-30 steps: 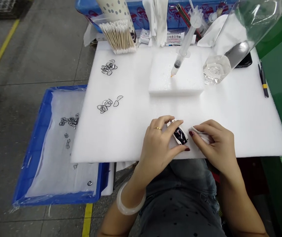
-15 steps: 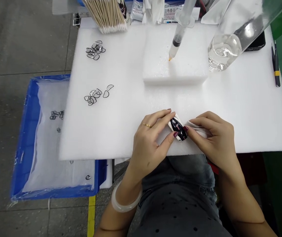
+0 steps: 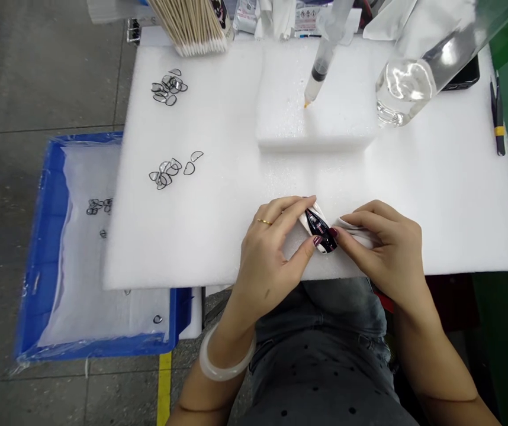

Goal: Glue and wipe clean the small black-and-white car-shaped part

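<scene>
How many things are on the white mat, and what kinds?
Toy car, held by left hand: 1
White cloth under right hand: 1
Syringe: 1
Clear bottle: 1
Foam block: 1
Piles of little clear pieces: 2
Total: 7

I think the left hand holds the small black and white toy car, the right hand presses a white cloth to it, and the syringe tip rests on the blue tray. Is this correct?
Not fully. In the head view, the clear plastic syringe rests its tip on the raised white foam block, not the blue tray. The left hand does hold the small black and white toy car, and the right hand presses the white cloth to it.
</scene>
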Available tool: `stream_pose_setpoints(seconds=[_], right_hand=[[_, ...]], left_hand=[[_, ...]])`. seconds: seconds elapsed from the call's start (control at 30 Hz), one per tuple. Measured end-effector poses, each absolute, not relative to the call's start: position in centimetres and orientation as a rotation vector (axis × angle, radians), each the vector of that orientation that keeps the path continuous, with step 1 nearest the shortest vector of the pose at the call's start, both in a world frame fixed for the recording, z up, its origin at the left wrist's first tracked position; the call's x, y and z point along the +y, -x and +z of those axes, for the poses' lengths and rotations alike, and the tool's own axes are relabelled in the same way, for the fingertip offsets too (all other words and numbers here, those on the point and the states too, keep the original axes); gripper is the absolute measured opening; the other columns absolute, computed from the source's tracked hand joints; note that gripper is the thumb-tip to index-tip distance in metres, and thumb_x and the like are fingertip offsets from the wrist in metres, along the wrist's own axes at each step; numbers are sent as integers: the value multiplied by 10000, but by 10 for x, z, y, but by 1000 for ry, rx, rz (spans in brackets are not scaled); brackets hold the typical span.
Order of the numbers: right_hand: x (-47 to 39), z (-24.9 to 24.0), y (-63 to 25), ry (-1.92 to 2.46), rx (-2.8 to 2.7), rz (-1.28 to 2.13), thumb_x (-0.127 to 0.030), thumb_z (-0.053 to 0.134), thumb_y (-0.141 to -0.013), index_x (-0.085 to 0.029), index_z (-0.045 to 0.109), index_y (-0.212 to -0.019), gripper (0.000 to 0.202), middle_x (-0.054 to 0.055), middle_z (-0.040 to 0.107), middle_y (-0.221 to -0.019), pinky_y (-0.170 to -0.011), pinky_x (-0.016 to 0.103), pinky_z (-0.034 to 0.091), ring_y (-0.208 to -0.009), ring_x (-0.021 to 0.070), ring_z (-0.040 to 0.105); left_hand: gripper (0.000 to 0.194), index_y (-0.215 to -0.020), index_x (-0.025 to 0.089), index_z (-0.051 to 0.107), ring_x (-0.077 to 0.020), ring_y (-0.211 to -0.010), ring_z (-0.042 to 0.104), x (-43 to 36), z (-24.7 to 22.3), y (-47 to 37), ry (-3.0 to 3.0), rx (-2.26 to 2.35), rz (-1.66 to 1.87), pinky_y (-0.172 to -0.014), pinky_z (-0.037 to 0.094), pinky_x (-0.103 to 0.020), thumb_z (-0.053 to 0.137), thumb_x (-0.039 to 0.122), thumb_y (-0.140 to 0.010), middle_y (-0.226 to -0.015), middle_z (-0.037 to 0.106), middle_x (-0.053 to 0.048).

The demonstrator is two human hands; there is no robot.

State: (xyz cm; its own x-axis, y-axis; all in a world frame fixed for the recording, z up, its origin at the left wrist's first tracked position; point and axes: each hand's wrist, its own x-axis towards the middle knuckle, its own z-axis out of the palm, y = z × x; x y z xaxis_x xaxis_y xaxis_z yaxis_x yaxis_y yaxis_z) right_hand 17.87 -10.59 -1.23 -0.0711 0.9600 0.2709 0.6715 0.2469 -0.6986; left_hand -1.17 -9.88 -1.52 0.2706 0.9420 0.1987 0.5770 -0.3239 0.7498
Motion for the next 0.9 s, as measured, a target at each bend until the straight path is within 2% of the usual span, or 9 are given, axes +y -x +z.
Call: stream_pose_setpoints(seconds=[0.1, 0.13, 0.2, 0.27, 0.37, 0.6, 0.77, 0.9], right_hand=[[-110, -14, -180, 1448, -1710, 488, -201, 676, -884, -192, 711, -894, 37, 5, 655, -808, -541, 244, 434, -672, 101, 587], [-112, -15, -181, 1428, -1669, 452, -182, 669, -887, -200, 710, -906, 48, 6, 657, -816, -541, 243, 438, -681, 103, 587], [-117, -18, -182, 1398, -1613, 331, -141, 675, -875, -213, 706, -922, 92, 6, 656, -823, -531, 242, 440, -676, 104, 583], [-123, -21, -182, 1374, -1619, 177, -103, 690, -851, -222, 700, -944, 151, 10, 654, -833, -509, 239, 437, -657, 104, 582], [-128, -24, -181, 1333, -1748, 38, -69, 689, -834, -219, 681, -998, 222, 30, 651, -851, -470, 231, 430, -631, 106, 583], [-129, -27, -177, 1188, -2048, -55, -104, 677, -833, -194, 681, -1010, 198, 50, 660, -898, -497, 244, 457, -620, 109, 566], [-128, -26, -172, 1327, -1990, 41, -130, 644, -881, -176, 705, -1026, 163, 86, 633, -1000, -538, 250, 474, -649, 101, 551], [-120, -19, -167, 1494, -1972, 154, -193, 595, -937, -170, 729, -1037, 169, 66, 628, -944, -498, 241, 425, -585, 78, 506]], left_hand=[[518, -1444, 252, 468, -264, -1412, 393, -95, -16, 18, -2155, 1189, 734, -1141, 385, -469, 583, 172, -945, -1512, 471, -74], [514, -1443, 263, 467, -263, -1424, 382, -94, -16, 19, -2194, 1145, 694, -1139, 381, -481, 553, 137, -952, -1529, 455, -66], [443, -1359, 255, 555, -245, -1334, 488, -92, -17, 19, -2197, 1151, 718, -1088, 432, -457, 560, 105, -942, -1431, 555, -60], [323, -1218, 224, 652, -222, -1161, 596, -93, -19, 18, -2139, 1226, 838, -1004, 497, -413, 653, 150, -904, -1236, 655, -56], [273, -1116, 199, 696, -218, -1039, 625, -96, -21, 16, -2078, 1293, 952, -916, 542, -383, 737, 196, -846, -1082, 675, -54], [273, -1119, 216, 690, -221, -1012, 621, -97, -22, 17, -2080, 1276, 945, -901, 542, -397, 714, 162, -852, -1063, 672, -45], [274, -1117, 180, 688, -217, -990, 616, -96, -22, 16, -2101, 1260, 954, -892, 536, -393, 719, 147, -846, -1044, 670, -53], [272, -1125, 193, 682, -217, -986, 611, -96, -22, 17, -2106, 1252, 954, -887, 539, -405, 716, 163, -857, -1045, 668, -50]])
